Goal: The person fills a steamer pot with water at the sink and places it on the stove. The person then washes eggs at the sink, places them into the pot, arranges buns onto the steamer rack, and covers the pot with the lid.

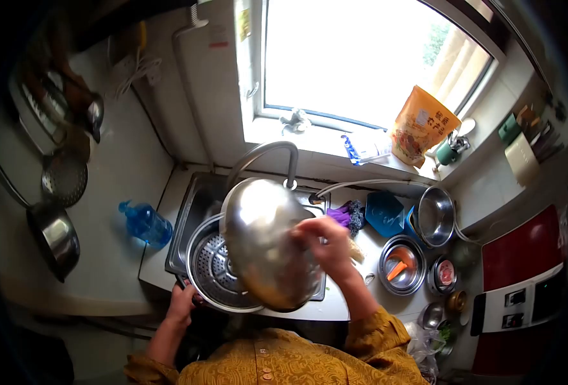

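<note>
A steamer pot (pixel 210 266) with a perforated insert sits over the left part of the sink (pixel 197 186). My left hand (pixel 182 301) is closed round the pot's side handle at its lower left. Above the pot and sink, my right hand (pixel 326 240) holds a large domed metal lid (pixel 265 237) by its knob, tilted. The lid hides the pot's right part and much of the sink. Behind the lid, the curved faucet (pixel 265 149) rises from the sink's back edge.
A blue bottle (pixel 148 224) stands left of the sink. At the right are a bowl with carrot pieces (pixel 397 269), a metal bowl (pixel 436 216), a blue container (pixel 385 213) and purple cloth (pixel 342 213). An orange bag (pixel 423 126) stands on the windowsill.
</note>
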A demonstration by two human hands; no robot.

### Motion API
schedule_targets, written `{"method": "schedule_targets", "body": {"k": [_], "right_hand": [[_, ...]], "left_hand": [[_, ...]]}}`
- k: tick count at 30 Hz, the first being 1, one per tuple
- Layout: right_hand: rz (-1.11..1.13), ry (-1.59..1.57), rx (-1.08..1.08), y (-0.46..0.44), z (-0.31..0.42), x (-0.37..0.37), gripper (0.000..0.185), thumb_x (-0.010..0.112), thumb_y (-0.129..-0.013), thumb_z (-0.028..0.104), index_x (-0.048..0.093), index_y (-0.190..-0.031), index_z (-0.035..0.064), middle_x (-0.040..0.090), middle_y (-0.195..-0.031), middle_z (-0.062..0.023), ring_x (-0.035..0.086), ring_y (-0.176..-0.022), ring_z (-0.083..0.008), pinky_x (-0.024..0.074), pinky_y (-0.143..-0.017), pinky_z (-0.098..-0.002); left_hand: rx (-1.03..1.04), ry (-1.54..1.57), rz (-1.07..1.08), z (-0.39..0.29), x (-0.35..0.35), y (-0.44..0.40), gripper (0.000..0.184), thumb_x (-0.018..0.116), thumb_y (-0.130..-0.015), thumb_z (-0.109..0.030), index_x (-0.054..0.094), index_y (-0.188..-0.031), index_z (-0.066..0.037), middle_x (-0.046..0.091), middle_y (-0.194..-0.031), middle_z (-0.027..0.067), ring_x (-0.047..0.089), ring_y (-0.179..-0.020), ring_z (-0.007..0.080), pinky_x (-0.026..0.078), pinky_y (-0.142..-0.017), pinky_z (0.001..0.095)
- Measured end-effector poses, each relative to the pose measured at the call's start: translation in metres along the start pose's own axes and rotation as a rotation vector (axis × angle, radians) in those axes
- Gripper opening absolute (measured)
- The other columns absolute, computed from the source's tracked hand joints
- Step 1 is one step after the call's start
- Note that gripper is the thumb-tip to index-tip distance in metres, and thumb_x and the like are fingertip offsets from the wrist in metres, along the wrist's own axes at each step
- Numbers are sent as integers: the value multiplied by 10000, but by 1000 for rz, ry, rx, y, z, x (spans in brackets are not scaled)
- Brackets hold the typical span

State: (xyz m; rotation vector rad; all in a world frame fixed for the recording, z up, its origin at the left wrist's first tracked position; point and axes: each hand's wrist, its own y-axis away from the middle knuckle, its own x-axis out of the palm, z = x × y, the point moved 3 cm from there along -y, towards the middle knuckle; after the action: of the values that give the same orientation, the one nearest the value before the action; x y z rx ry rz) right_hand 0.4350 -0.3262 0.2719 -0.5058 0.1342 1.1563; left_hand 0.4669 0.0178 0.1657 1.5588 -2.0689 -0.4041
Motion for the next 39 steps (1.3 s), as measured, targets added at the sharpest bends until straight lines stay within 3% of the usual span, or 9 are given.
{"method": "schedule_targets", "body": {"k": [3, 8, 13, 17, 22, 27, 33, 38, 39], "right_hand": [[-107, -140, 123, 13, 0, -39, 92, 590, -857, -28, 650, -921, -2, 663, -878, -75, 650, -814, -137, 536, -743, -248], [-235, 14, 406, 85, -53, -72, 88, 578, -866, -37, 645, -921, -20, 657, -833, -53, 619, -738, -100, 512, -690, -226], [-236, 445, 424, 147, -114, -68, 75, 628, -813, -24, 666, -877, -15, 662, -804, -74, 638, -723, -132, 518, -677, -247], [-178, 709, 339, 154, -163, -58, 80, 675, -767, 17, 676, -845, 31, 644, -803, -135, 644, -713, -255, 511, -666, -333], [-152, 765, 370, 133, -205, -66, 59, 656, -779, 48, 656, -830, 78, 618, -843, -133, 615, -778, -317, 497, -711, -400], [-96, 1074, 361, 102, -227, -73, 116, 634, -797, 81, 618, -912, 85, 546, -924, -144, 542, -899, -340, 448, -789, -437], [59, 752, -39, -14, -214, -2, 324, 654, -808, 156, 569, -1088, 15, 568, -1026, -188, 547, -990, -359, 443, -861, -430], [133, 710, -116, -84, -222, 77, 281, 583, -885, 205, 573, -1059, -16, 608, -962, -233, 600, -907, -366, 476, -806, -437], [287, 796, -29, -90, -230, 90, 282, 565, -896, 240, 574, -1015, -15, 619, -901, -229, 615, -843, -364, 490, -756, -438]], "left_hand": [[2, 66, -72, 3, -22, -13, 96, 438, -841, -62, 506, -828, -128, 498, -677, -38, 462, -557, 72, 432, -518, 246], [5, 84, -77, 2, -48, -36, 71, 460, -842, -51, 501, -834, -109, 503, -698, -27, 461, -580, 71, 411, -557, 220], [17, 96, -71, 4, -56, -52, 57, 476, -833, -52, 519, -839, -90, 517, -710, -10, 487, -598, 80, 464, -564, 240], [22, 78, -63, -1, -49, -59, 41, 490, -835, -69, 517, -817, -95, 511, -703, -13, 483, -583, 79, 476, -565, 246], [-7, 106, -97, 2, -34, -63, 76, 460, -837, -28, 514, -812, -76, 510, -703, -17, 472, -587, 65, 449, -549, 240], [-33, 70, -126, 7, -19, -65, 73, 459, -803, -35, 521, -819, -70, 524, -699, 8, 514, -599, 102, 543, -615, 314], [-62, 130, -164, 16, -2, -73, 72, 457, -789, -24, 516, -795, -63, 524, -696, 16, 526, -609, 120, 541, -607, 317], [-74, 136, -255, 30, -1, -76, 77, 452, -812, -24, 513, -778, -56, 550, -718, 21, 538, -621, 117, 534, -612, 309], [-73, 147, -258, 27, 3, -76, 77, 455, -818, -29, 509, -771, -58, 552, -720, 21, 539, -623, 116, 537, -629, 318]]}}
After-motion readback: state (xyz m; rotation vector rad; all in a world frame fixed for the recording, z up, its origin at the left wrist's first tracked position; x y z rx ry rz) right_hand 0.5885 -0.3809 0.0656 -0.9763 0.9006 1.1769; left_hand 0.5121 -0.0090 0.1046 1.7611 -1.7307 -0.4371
